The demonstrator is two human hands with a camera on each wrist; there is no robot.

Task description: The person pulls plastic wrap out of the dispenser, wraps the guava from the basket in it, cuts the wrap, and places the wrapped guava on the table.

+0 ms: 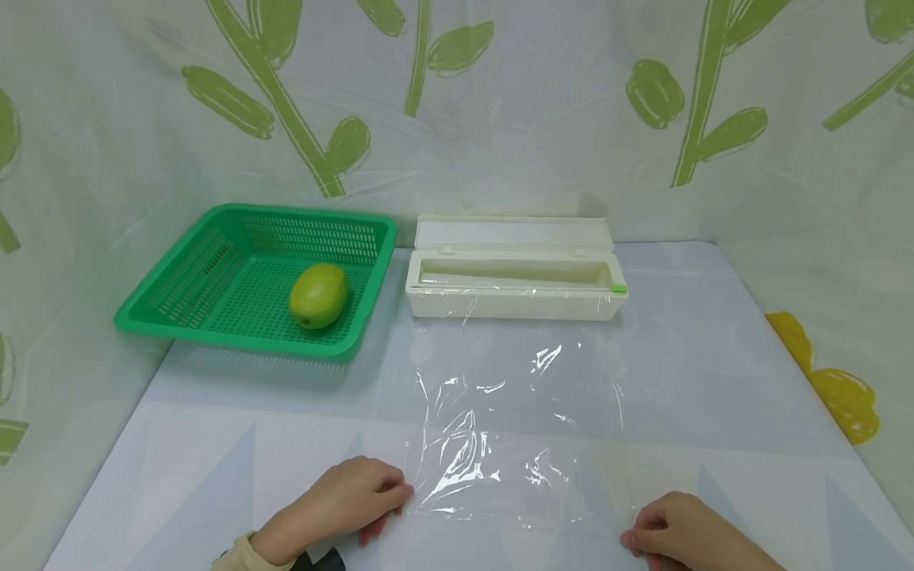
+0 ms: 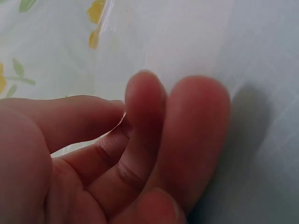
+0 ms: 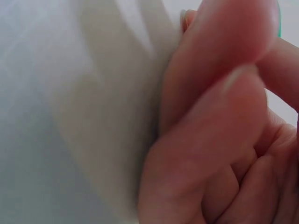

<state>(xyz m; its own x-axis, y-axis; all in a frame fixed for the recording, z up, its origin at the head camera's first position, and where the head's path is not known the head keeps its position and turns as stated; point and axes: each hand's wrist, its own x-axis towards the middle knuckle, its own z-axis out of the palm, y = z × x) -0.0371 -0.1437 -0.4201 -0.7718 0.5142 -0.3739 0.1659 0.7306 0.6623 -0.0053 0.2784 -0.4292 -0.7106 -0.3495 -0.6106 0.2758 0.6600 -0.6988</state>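
Observation:
A sheet of clear cling film (image 1: 493,444) stretches from the white wrap dispenser (image 1: 514,306) toward me over the table, wrinkled and glinting on its left half. At its near left corner my left hand (image 1: 357,498) pinches the edge between thumb and index finger; in the left wrist view the thumb and a fingertip meet while other fingers (image 2: 196,126) stay bent. My right hand (image 1: 689,533) pinches the near right corner, its fingers (image 3: 205,135) curled in the right wrist view. The dispenser's lid (image 1: 512,235) stands raised, and a pale roll (image 1: 493,280) lies inside.
A green plastic basket (image 1: 236,342) stands at the back left, close beside the dispenser. One yellow-green mango (image 1: 319,296) lies in it. A leaf-patterned curtain (image 1: 535,119) hangs behind the table (image 1: 743,396) and along its sides.

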